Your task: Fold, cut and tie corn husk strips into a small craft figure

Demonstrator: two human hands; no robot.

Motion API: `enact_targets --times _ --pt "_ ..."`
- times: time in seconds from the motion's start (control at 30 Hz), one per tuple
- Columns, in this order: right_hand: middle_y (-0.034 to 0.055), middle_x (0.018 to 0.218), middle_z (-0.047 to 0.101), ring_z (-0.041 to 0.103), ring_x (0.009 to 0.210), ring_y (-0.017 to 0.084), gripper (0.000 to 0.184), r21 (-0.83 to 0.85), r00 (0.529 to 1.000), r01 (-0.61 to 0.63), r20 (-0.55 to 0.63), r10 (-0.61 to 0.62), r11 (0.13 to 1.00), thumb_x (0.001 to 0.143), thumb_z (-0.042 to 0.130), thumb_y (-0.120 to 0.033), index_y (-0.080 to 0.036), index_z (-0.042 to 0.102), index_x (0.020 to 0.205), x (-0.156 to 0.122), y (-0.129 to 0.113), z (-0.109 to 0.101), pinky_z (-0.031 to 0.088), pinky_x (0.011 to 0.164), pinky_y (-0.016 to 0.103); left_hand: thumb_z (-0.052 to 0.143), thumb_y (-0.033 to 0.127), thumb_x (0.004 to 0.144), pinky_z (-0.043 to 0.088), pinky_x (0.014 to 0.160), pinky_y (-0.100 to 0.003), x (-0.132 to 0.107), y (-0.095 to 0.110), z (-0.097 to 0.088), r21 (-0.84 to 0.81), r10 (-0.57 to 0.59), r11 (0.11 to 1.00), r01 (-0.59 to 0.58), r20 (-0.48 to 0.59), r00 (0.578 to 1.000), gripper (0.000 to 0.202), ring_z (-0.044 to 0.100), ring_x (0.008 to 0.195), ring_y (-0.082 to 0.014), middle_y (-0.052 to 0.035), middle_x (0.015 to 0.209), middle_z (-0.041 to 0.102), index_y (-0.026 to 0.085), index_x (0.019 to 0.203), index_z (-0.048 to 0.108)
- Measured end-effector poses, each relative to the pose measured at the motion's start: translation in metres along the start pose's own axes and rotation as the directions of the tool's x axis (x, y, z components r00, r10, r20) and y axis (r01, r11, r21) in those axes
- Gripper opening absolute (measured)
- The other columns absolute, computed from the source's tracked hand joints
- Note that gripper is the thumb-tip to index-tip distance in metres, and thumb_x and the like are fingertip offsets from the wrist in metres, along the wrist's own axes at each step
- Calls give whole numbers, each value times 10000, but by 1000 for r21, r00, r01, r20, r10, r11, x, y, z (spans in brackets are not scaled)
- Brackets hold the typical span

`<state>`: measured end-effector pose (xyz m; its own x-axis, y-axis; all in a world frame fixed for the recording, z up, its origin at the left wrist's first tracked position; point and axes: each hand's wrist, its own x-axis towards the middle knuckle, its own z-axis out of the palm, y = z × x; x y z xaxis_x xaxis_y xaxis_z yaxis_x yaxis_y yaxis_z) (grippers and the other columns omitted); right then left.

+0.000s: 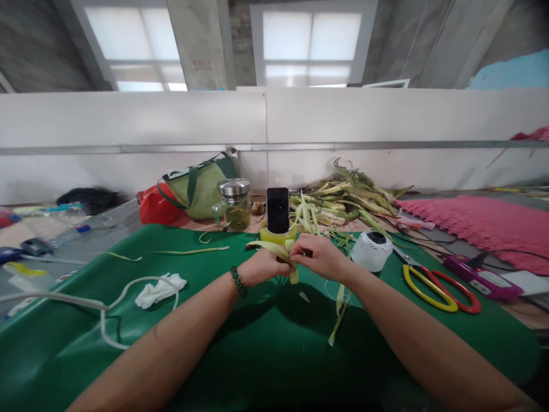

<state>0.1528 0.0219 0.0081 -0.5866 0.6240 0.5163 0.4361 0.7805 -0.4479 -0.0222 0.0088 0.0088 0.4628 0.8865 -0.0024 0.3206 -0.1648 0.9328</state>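
Pale green leaf strips (271, 247), folded across each other, are held up over the green mat (266, 349). My left hand (265, 268), with a dark bead bracelet (238, 280) at its wrist, is closed around the strips from the left. From the right, my right hand (321, 255) pinches the folded part with its fingertips. One short strip end (294, 276) hangs below the fingers. Just behind the hands a black phone (278, 209) stands upright in a yellow holder (278, 235). My palms' inner sides are hidden.
Scissors (433, 286) with yellow and red handles and a white thread cone (372, 250) lie right. Behind are a leaf pile (347, 194), a glass jar (235, 207) and a green bag (195, 186). A white cable (103, 320) and crumpled tissue (160, 290) lie left.
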Motion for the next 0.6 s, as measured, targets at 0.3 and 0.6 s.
enact_targets --times 0.3,0.6 --pt "-34 571 524 439 525 88 142 111 982 -142 -110 154 984 752 646 -247 -168 571 660 2 1 -1 319 491 201 730 284 621 485 613 -233 0 3 0 -200 28 979 -43 -76 997 224 578 655 -122 -15 737 659 132 777 676" --pt "-9 604 554 441 531 87 159 271 980 -50 -173 100 961 791 575 -285 -157 619 708 5 0 -10 341 492 208 791 318 564 494 577 -230 2 1 -1 -288 71 952 -100 -112 991 281 599 611 -130 -32 681 685 126 747 698"
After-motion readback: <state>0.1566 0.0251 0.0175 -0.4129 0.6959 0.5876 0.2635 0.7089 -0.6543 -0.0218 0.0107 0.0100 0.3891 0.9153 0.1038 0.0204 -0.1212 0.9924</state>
